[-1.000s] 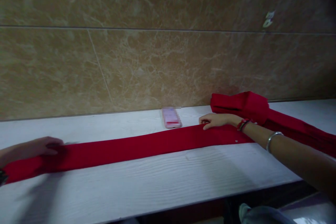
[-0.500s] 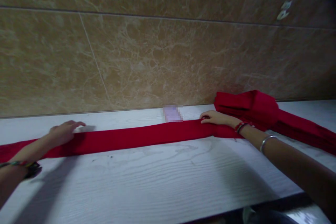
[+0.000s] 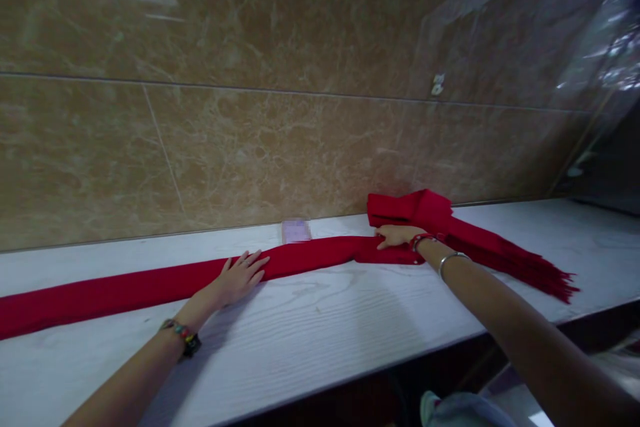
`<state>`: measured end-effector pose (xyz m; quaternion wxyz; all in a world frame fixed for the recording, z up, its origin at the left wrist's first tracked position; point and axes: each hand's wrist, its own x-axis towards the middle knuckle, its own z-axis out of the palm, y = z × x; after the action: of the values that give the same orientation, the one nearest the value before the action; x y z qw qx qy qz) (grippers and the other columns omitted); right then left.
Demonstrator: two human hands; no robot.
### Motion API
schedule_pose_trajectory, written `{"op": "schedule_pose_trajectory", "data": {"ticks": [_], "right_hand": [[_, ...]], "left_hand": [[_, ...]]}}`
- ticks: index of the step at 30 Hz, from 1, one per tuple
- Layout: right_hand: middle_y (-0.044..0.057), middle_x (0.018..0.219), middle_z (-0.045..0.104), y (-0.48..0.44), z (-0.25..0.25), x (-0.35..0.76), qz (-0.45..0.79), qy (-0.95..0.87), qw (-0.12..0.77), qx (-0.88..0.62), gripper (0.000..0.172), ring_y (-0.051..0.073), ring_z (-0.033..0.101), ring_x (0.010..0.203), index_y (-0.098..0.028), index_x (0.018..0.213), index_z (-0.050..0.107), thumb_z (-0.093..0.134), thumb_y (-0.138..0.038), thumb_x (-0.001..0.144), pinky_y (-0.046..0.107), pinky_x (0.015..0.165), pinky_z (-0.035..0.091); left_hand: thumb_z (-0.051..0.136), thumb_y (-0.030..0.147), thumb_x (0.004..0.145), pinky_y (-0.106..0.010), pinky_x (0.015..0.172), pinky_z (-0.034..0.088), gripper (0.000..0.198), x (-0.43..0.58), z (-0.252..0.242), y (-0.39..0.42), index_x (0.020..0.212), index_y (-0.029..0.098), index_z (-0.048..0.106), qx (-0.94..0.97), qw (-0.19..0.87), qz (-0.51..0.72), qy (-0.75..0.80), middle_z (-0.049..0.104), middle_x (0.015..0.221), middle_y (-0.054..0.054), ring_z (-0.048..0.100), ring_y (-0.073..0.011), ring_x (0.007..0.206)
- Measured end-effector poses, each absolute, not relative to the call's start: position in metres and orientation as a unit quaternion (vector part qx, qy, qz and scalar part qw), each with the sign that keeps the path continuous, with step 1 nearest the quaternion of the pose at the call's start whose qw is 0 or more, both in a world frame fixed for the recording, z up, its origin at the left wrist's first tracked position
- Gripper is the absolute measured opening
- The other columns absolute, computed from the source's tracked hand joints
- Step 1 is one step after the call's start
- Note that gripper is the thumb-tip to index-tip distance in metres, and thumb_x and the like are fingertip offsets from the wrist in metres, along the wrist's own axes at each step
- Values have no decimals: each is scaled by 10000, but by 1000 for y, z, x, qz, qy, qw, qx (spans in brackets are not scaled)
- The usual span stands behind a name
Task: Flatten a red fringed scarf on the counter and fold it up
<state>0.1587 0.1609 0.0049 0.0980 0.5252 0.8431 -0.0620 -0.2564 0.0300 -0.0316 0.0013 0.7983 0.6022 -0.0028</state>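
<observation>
A long strip of folded red cloth [image 3: 150, 289] runs flat along the white tabletop, past the left edge of the view. My left hand [image 3: 243, 278] lies on it palm down, fingers spread. Near the strip's right end, my right hand [image 3: 396, 235] rests on the cloth with thumb and fingers slightly apart. Behind and right of that hand lies a folded red scarf [image 3: 417, 209], its fringed end trailing right over the table. Whether the strip and this scarf are joined is hidden by my right hand and wrist.
A small blurred purple packet [image 3: 296, 231] sits behind the strip. Brown marble tiles [image 3: 280, 153] form the wall at the table's back. The white table's [image 3: 300, 333] front edge runs below, with dark space and a pale round object [image 3: 467, 410] beneath.
My left hand has slid right along the strip and flattened, fingers spread. My right hand stays near the strip's right end, its fingers less curled. The view has shifted, showing the scarf's fringe.
</observation>
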Motion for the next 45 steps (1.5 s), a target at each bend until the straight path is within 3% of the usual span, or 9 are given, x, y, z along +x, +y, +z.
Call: {"op": "schedule_pose_trajectory", "data": {"ticks": [4, 8, 13, 21, 27, 31, 35, 41, 45], "right_hand": [[102, 1070, 611, 155, 11, 161, -38, 834, 114, 538, 428, 214, 583, 914, -149, 1063, 600, 642, -347, 685, 256, 699, 435], [104, 981, 638, 157, 36, 156, 3, 835, 124, 537, 372, 233, 593, 873, -148, 955, 648, 688, -327, 630, 273, 677, 430], [85, 972, 643, 155, 87, 162, 68, 831, 119, 539, 318, 221, 591, 886, -172, 945, 648, 685, -250, 639, 267, 701, 426], [140, 985, 644, 138, 125, 148, 145, 796, 97, 579, 323, 252, 600, 907, -134, 965, 660, 677, -263, 670, 292, 717, 462], [221, 1029, 612, 121, 132, 146, 188, 759, 52, 621, 299, 302, 576, 975, -80, 1026, 636, 575, -158, 744, 343, 747, 472], [206, 944, 643, 120, 123, 150, 167, 759, 49, 628, 273, 290, 612, 886, -80, 964, 665, 581, -128, 708, 318, 688, 481], [111, 899, 673, 118, 123, 142, 134, 785, 36, 603, 247, 227, 617, 847, -144, 915, 685, 616, -156, 678, 266, 705, 462], [45, 870, 676, 73, 131, 89, 42, 874, -98, 474, 292, 191, 604, 811, -156, 928, 675, 675, -192, 638, 243, 714, 438], [25, 817, 675, 27, 84, 35, -53, 903, -172, 390, 252, 166, 605, 743, -178, 902, 663, 657, -185, 650, 243, 668, 434]], "left_hand": [[257, 304, 893, -470, 1018, 232, 455, -222, -20, 25, 1307, 168, 389, 827, -49, 32, 560, 251, 1426, -99, 205, -255, 1307], [222, 424, 908, -401, 1052, 189, 507, -162, -11, 16, 1348, 187, 310, 888, -39, 47, 457, 216, 1439, -65, 156, -211, 1323], [188, 511, 894, -403, 1052, 177, 600, -104, -9, 29, 1386, 169, 193, 902, 4, 57, 428, 175, 1448, -78, 123, -216, 1329], [155, 524, 890, -469, 1032, 180, 613, -64, -41, 72, 1356, 146, 278, 891, 22, 50, 450, 209, 1432, -137, 162, -265, 1317], [210, 445, 904, -480, 1024, 212, 559, -43, -37, 91, 1349, 117, 293, 884, -9, 94, 458, 208, 1433, -141, 186, -275, 1310], [255, 462, 887, -507, 1032, 172, 590, -44, -43, 89, 1327, 78, 336, 854, -45, 126, 503, 233, 1415, -178, 183, -311, 1305], [246, 482, 882, -462, 1040, 193, 625, -59, -48, 77, 1309, 39, 355, 847, -48, 125, 514, 291, 1386, -199, 221, -299, 1295], [284, 411, 884, -460, 1060, 139, 563, -108, -31, 53, 1320, 60, 343, 838, -99, 122, 522, 307, 1387, -165, 208, -276, 1304], [276, 356, 889, -474, 1049, 155, 519, -165, -34, 36, 1330, 88, 334, 821, -122, 108, 547, 280, 1404, -143, 186, -266, 1312]]}}
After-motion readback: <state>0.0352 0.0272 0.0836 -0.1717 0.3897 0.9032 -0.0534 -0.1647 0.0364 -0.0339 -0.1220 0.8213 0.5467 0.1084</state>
